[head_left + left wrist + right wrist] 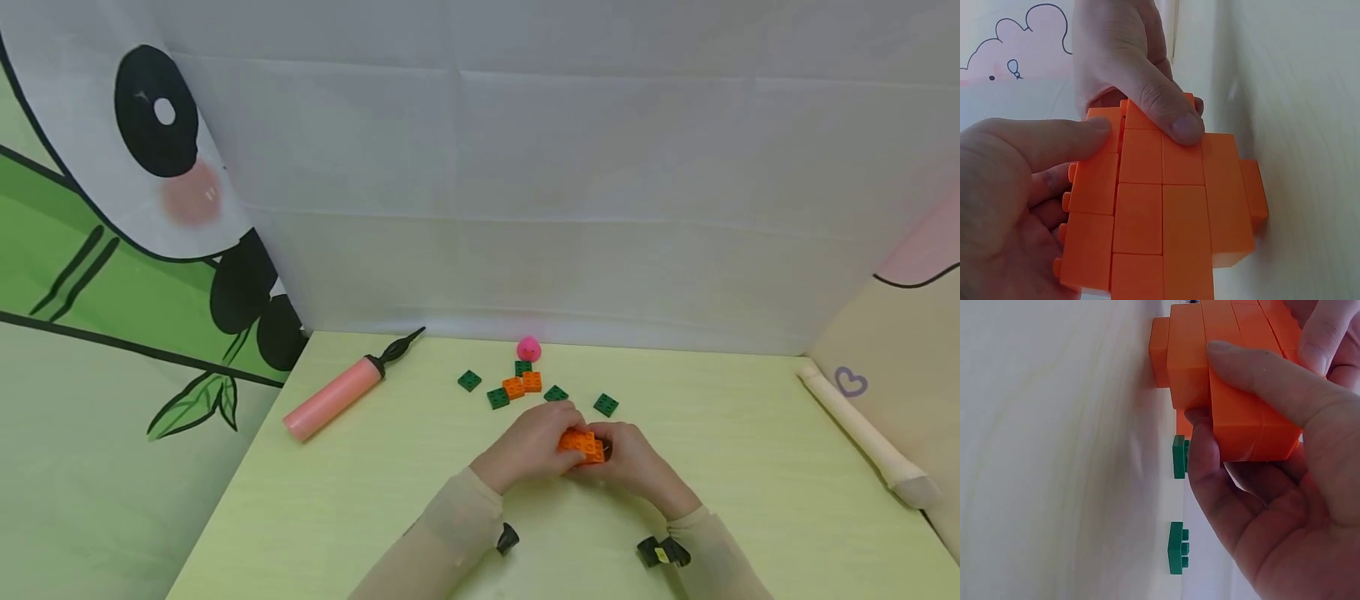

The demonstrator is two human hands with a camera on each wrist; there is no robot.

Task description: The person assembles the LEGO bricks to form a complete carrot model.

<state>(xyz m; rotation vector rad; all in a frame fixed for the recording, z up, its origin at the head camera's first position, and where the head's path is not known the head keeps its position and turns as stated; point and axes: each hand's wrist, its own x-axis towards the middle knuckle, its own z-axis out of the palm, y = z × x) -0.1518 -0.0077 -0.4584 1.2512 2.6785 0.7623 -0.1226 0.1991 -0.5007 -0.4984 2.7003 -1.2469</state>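
Observation:
Both hands hold one block of joined orange toy bricks (579,444) just above the table. My left hand (534,446) grips its left side, with the thumb pressed on the smooth face in the left wrist view. My right hand (636,463) grips the other end, its thumb on the same face and its fingers curled beneath in the right wrist view. The orange block (1163,206) is several rows wide, with studs along its left edge and a stepped right side. A small dark thing (607,449) shows beside the right fingers; its kind cannot be told.
Beyond the hands lie several loose green bricks (469,381), two orange bricks (532,382) and a pink ball-like piece (528,349). A pink hand pump (337,396) lies at the left of the table (360,508). A pale rolled sheet (862,433) lies along the right edge.

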